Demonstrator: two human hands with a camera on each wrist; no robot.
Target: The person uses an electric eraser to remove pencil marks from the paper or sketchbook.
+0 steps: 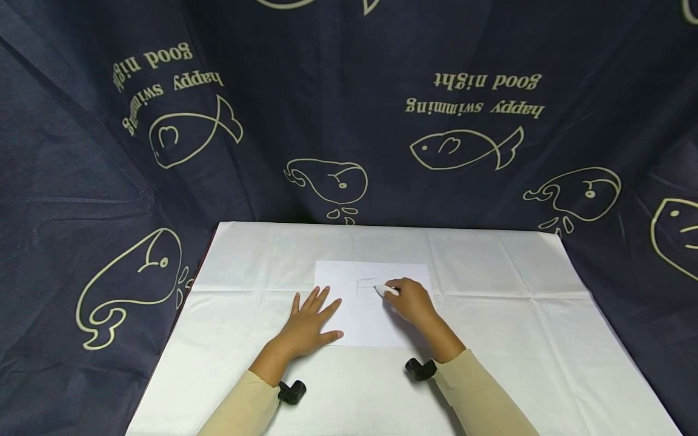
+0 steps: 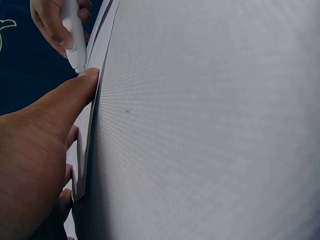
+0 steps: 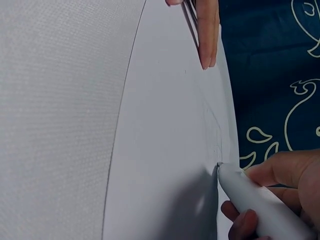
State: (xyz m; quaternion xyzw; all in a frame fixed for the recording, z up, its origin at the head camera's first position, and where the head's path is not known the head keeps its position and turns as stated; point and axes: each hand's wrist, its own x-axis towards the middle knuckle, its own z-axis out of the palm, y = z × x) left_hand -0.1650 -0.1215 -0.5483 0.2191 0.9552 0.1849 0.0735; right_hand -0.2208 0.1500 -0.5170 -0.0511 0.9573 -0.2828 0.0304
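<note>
A sheet of white paper (image 1: 360,327) lies on the cloth-covered table, bearing a few thin lines (image 1: 364,281) that form a partial boxy figure. My right hand (image 1: 411,301) grips a thick white marker (image 1: 385,290); in the right wrist view the marker (image 3: 257,205) slants with its tip at the paper, beside the faint lines. My left hand (image 1: 306,326) rests with spread fingers on the left edge of the sheet. The left wrist view shows the left thumb (image 2: 75,95) stretched along the paper's near edge, with the other fingers partly hidden behind the hand.
A white, creased cloth (image 1: 491,339) covers the table. Behind it hangs a dark blue curtain (image 1: 327,121) printed with fish, whales and lettering. A black wrist device (image 1: 420,369) is on the right wrist, another black device (image 1: 292,392) on the left.
</note>
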